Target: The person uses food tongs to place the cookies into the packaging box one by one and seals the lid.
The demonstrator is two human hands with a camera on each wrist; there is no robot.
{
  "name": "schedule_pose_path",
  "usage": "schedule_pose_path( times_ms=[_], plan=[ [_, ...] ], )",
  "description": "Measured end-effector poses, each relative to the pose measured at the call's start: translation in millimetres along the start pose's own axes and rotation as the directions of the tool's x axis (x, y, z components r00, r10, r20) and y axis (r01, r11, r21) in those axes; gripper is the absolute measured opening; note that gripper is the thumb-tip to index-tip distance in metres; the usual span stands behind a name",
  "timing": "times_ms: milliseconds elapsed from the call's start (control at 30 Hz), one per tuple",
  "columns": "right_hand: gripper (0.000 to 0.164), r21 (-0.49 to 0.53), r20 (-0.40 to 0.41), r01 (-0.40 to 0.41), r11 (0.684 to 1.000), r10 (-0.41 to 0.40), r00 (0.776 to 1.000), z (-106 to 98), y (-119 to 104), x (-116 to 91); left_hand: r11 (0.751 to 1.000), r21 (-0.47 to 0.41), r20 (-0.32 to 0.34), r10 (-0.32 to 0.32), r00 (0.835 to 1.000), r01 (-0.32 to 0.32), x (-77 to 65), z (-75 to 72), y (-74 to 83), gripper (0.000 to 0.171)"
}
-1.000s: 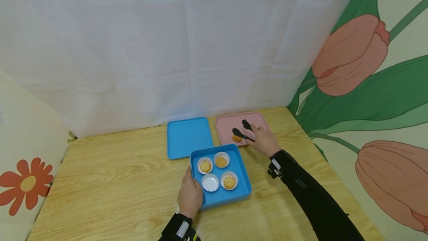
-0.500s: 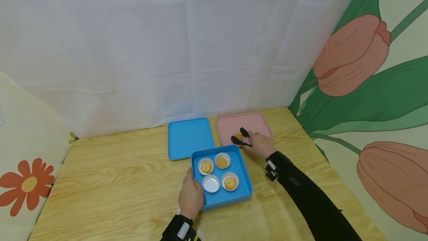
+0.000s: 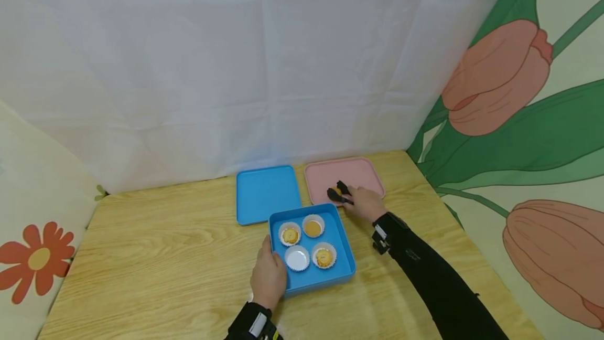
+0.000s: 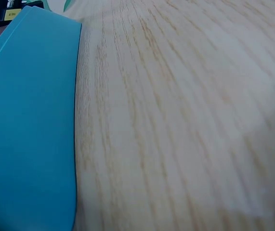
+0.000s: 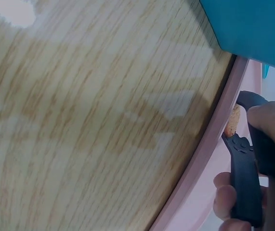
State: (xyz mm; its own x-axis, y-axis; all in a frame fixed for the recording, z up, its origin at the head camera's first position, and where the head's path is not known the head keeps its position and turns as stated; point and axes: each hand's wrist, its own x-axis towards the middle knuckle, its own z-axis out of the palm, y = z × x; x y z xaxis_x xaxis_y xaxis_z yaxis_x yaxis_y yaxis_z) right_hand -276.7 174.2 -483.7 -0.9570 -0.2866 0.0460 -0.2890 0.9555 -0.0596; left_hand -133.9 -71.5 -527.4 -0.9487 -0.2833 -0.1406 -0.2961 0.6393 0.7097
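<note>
My left hand (image 3: 269, 279) holds the left wall of a blue box (image 3: 313, 288), which also shows in the left wrist view. White paper cups stand inside: the front left cup (image 3: 297, 258) has nothing in it, the others hold round golden cookies (image 3: 324, 258). My right hand (image 3: 368, 204) grips black tongs (image 3: 336, 196) over the front of a pink tray (image 3: 323, 168). A small round cookie (image 5: 232, 120) sits between the tongs' tips in the right wrist view, partly hidden. The tips touch it or nearly so.
A flat blue lid (image 3: 266, 193) lies behind the box, left of the pink tray. All of it stands on a wooden table (image 3: 165, 256). A white cloth (image 3: 189, 67) hangs along the back edge; a flower-patterned wall (image 3: 519, 161) is at the right.
The tongs have come down around the cookie on the pink tray, and their tips have closed together. My left hand and the box have stayed in place.
</note>
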Motion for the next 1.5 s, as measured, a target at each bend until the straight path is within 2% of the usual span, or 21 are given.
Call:
schedule_pose_path(
  times_ms=[333, 567, 867, 1067, 1267, 1400, 1500],
  plan=[
    [0.046, 0.07, 0.005, -0.008, 0.997, 0.007, 1.0, 1.2, 6.9, -6.3, 1.0, -0.006, 0.023, -0.012, 1.0, 0.012, -2.7, 1.7, -0.3, 0.048],
    [0.06, 0.109, -0.067, 0.014, 0.994, -0.006, 0.998, -17.3, 8.7, -11.4, 1.0, -0.006, 0.032, -0.025, 0.999, 0.025, -3.5, 1.7, -1.2, 0.049],
    [0.06, 0.088, -0.113, 0.059, 0.994, -0.049, 0.992, -57.2, -16.3, -22.3, 1.0, -0.005, 0.034, -0.021, 0.999, 0.021, -3.0, 0.7, -1.9, 0.048],
    [0.06, 0.046, -0.15, 0.18, 0.983, -0.171, 0.974, -73.6, -39.2, -39.4, 1.0, -0.01, 0.029, -0.017, 0.999, 0.017, -0.8, 0.1, -1.7, 0.048],
    [0.06, 0.025, -0.1, 0.273, 0.962, -0.269, 0.958, -76.6, -57.0, -57.4, 1.0, -0.014, 0.019, 0.01, 1.0, -0.01, -1.2, -2.2, -1.8, 0.048],
    [0.061, -0.047, -0.039, 0.287, 0.957, -0.289, 0.957, -69.8, -65.7, -65.8, 1.0, -0.011, 0.005, 0.024, 1.0, -0.024, -0.4, -3.0, -1.8, 0.048],
    [0.061, -0.052, 0.002, 0.317, 0.947, -0.317, 0.948, -62.7, -71.3, -71.4, 0.999, -0.008, -0.004, 0.032, 0.999, -0.032, 0.6, -2.9, -1.4, 0.047]
  ],
)
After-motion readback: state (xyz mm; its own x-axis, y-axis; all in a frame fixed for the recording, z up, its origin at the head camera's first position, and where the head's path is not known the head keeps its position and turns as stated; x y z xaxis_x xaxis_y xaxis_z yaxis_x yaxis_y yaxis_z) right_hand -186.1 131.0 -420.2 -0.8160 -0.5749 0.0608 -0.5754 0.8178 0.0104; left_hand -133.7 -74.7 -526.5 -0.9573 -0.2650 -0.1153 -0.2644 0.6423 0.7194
